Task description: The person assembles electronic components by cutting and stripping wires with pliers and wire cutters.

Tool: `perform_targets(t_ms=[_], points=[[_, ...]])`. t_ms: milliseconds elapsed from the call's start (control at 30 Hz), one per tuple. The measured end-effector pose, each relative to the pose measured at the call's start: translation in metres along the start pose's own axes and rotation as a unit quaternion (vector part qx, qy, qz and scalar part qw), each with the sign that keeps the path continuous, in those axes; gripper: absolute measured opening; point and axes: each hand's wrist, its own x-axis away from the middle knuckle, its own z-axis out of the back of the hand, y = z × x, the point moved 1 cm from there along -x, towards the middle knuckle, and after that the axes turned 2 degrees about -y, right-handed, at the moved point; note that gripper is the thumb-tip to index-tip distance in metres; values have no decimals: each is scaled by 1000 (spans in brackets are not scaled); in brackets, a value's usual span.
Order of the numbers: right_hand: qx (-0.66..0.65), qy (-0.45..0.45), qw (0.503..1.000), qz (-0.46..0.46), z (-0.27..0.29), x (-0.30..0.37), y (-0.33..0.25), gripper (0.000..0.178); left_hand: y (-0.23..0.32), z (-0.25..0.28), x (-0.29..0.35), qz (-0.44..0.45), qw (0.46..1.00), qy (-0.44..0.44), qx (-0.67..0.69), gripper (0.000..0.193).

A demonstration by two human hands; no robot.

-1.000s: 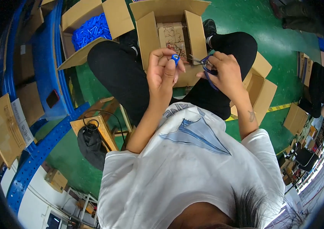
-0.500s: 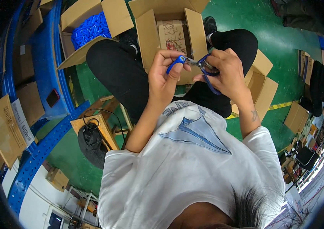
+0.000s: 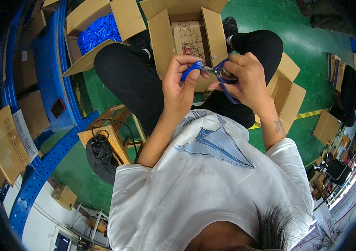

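Between the thumb and fingers of my left hand (image 3: pixel 177 81) is a small blue cylinder (image 3: pixel 190 71), which looks like a battery cell, its round end turned toward the right. My right hand (image 3: pixel 247 75) is wrapped round blue-handled pliers (image 3: pixel 230 94). Their metal jaws are spread, and one jaw reaches the end of the cylinder; whether it grips anything there is too small to tell. Both hands are above my lap, in front of an open cardboard box (image 3: pixel 160 39). Thin dark and red scraps, like bits of wire, lie inside that box.
At the far left, another open carton (image 3: pixel 130 19) holds many blue cylinders (image 3: pixel 100 33). An empty-looking carton (image 3: pixel 285 94) stands by my right knee. Left of me are a blue metal rack (image 3: pixel 52 67) with a phone (image 3: pixel 58 108) on it and a wooden stool (image 3: pixel 113 142).
The jaws of the pliers have spread wider, and my right hand has shifted slightly left. My left hand keeps the cylinder in almost the same place.
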Motion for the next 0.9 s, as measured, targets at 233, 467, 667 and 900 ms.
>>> perform_targets(t_ms=[233,467,667,900], points=[[9,-5,1000,-1,1,0,-1,38,-1,1,0,-13,1000,-9,-19,26],[22,2,1000,-1,-1,2,1,36,-1,1,0,-10,1000,-8,-21,27],[7,17,1000,-12,-4,4,3,35,-5,2,-2,-7,1000,-6,24,31],[34,15,999,-7,1,-1,0,35,-1,3,-3,14,1000,7,11,35]])
